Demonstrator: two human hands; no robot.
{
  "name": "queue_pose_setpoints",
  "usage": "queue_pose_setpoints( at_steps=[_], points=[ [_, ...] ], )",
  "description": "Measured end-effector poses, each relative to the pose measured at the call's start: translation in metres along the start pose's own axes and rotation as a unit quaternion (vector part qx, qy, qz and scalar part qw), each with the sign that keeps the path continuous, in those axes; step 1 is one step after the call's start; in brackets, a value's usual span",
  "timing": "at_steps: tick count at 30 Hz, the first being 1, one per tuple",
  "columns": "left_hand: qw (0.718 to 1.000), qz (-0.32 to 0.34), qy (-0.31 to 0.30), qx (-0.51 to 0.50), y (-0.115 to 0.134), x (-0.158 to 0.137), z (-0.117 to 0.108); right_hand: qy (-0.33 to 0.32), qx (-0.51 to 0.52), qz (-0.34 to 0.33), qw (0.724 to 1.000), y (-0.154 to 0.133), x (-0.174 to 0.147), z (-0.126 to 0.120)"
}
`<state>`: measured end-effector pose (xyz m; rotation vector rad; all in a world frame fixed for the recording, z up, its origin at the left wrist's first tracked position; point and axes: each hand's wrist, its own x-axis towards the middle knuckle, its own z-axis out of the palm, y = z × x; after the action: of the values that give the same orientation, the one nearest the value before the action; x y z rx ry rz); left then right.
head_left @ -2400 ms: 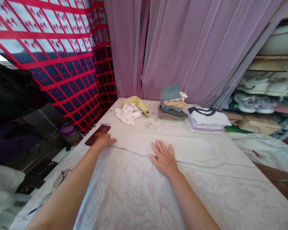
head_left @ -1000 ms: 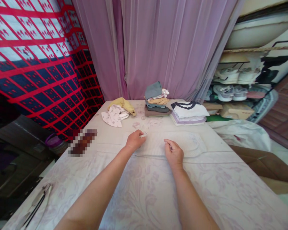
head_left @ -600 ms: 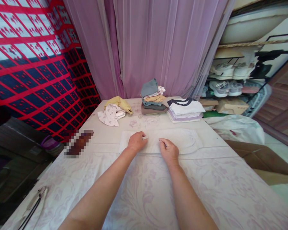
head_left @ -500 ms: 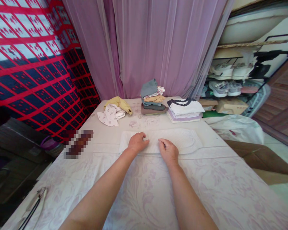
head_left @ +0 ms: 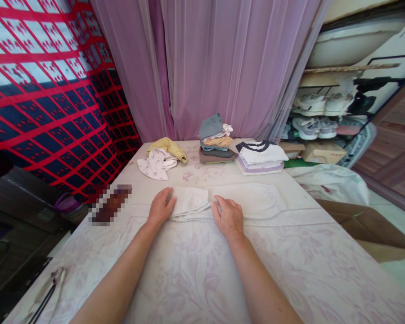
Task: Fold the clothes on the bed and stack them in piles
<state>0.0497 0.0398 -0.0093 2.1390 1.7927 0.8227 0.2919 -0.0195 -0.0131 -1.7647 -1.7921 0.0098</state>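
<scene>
Two bare hands make up your grip, both on the white knit. Your left grip (head_left: 161,207) is open, the thumb spread from the fingers, resting along the folded left end. Your right grip (head_left: 230,215) is loosely bent with its fingers a little apart, just beside the flap's loose edge; you clamp nothing that shows, though what lies under the palm is hidden.

The white knit (head_left: 256,198) lies as a long strip across the flowered cloth (head_left: 195,274), in front of you, its left end doubled over into a flap (head_left: 191,199). It looks light, soft and ribbed, likely stretchy, neither slippery nor fragile. It probably bends without fight but may spring back or ripple, so take it by the doubled edge, fingers under and thumb on top, through every layer; pinching only the top one could pull the fold askew.

Beyond it, a yellow garment (head_left: 165,146) and a printed cloth (head_left: 155,164) lie heaped to the left, a dark pile (head_left: 214,155) stands in the middle, and a white top (head_left: 263,152) crowns the stack on the right. Behind them hangs the purple curtain (head_left: 202,67); shoes (head_left: 310,104) sit on the rack at right.
</scene>
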Motion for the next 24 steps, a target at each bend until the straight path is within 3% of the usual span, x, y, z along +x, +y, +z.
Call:
queue_pose_setpoints(
  at_steps=[3,10,15,21,24],
  points=[
    [0.999,-0.02,-0.026,-0.004,-0.006,-0.006,0.002,-0.043,-0.031,0.016,0.998,-0.014,0.004,0.002],
    [1.0,0.011,-0.029,0.005,-0.005,-0.014,0.005,-0.138,-0.085,0.118,0.98,-0.029,0.033,0.001],
    [0.999,0.025,-0.041,0.001,-0.009,-0.014,0.007,-0.154,-0.095,0.112,0.977,-0.03,0.041,0.003],
    [0.998,0.025,-0.05,-0.003,-0.008,-0.015,0.007,-0.134,-0.041,0.181,0.974,-0.026,0.038,-0.004],
    [0.998,0.02,-0.061,-0.004,-0.005,-0.015,0.006,-0.16,-0.06,0.201,0.965,-0.026,0.036,-0.008]
  ],
)
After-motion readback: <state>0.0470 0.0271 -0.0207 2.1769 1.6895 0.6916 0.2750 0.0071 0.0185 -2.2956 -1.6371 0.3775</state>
